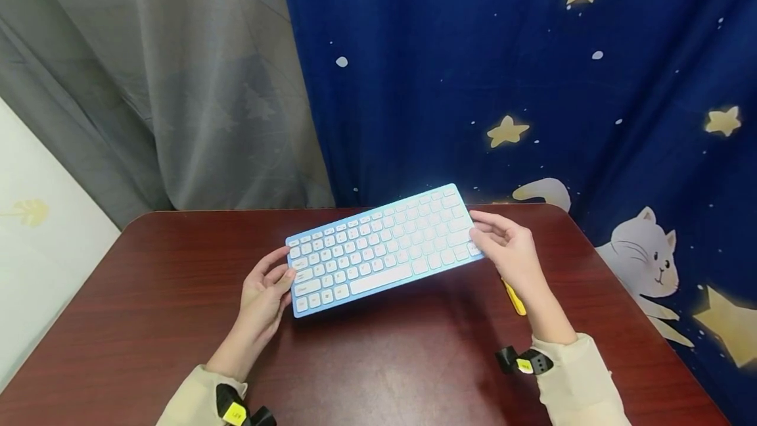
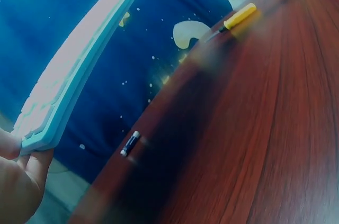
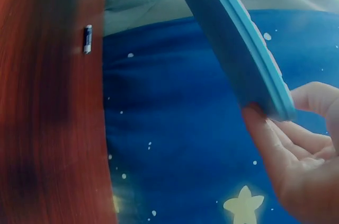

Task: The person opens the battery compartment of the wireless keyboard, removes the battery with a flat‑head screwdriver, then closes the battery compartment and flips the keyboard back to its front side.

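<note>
A light blue keyboard with white keys (image 1: 378,248) is held up off the table, its right end higher than its left in the head view. My left hand (image 1: 264,294) pinches its left end, thumb on the key side and fingers behind. At the opposite end my right hand (image 1: 511,252) grips the edge between thumb and fingers. The left wrist view shows the keyboard (image 2: 79,60) edge-on, raised over the table. From the right wrist, the flat underside of the keyboard (image 3: 228,44) shows.
On the dark red wooden table (image 1: 148,321) lies a yellow-handled screwdriver (image 2: 241,16), partly hidden behind my right hand in the head view. A small battery-like cylinder (image 2: 130,143) lies near the far edge. Behind hang a grey curtain (image 1: 225,84) and a blue starry curtain (image 1: 426,84).
</note>
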{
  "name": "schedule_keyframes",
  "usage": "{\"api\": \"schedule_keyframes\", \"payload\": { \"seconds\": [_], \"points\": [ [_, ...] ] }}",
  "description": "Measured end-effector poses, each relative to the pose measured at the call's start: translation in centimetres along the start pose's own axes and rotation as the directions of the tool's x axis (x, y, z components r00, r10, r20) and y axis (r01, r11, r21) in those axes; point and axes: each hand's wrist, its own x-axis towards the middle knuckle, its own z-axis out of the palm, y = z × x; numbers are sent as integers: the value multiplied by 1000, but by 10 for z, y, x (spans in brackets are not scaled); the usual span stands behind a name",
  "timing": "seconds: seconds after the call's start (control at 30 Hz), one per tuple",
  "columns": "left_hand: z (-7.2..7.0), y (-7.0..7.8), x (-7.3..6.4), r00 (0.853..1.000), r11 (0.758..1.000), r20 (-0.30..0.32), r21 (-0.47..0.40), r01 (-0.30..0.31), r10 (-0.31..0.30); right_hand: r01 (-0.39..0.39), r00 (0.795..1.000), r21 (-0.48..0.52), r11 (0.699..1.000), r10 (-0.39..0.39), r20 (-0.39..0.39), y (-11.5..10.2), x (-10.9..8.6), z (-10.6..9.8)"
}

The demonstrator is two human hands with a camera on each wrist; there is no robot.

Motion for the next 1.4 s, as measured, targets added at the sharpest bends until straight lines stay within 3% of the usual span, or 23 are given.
{"api": "schedule_keyframes", "payload": {
  "seconds": [0.2,0.37,0.53,0.7,0.87,1.03,1.23,1.4],
  "points": [
    [-7,1,3,998,997,60,75,-20,15,-60,991,-75,995,68,114,8,4,-1],
    [-12,1,9,994,988,107,153,-32,16,-147,970,-113,983,166,180,19,4,1],
    [-15,-2,17,988,969,158,244,-41,2,-230,943,-172,958,263,205,32,2,5],
    [-15,-7,24,980,952,198,304,-30,-33,-283,931,-149,947,309,197,47,1,10],
    [-15,-10,29,975,922,216,386,-35,-54,-333,920,-107,937,347,181,60,1,14],
    [-14,-12,34,973,873,211,487,-22,-92,-370,905,-90,925,381,190,72,2,16],
    [-13,-18,38,968,834,230,549,-44,-100,-381,895,-111,918,396,205,82,0,21],
    [-10,-23,42,972,803,214,593,-52,-95,-386,889,-155,909,412,201,86,0,24]
  ]
}}
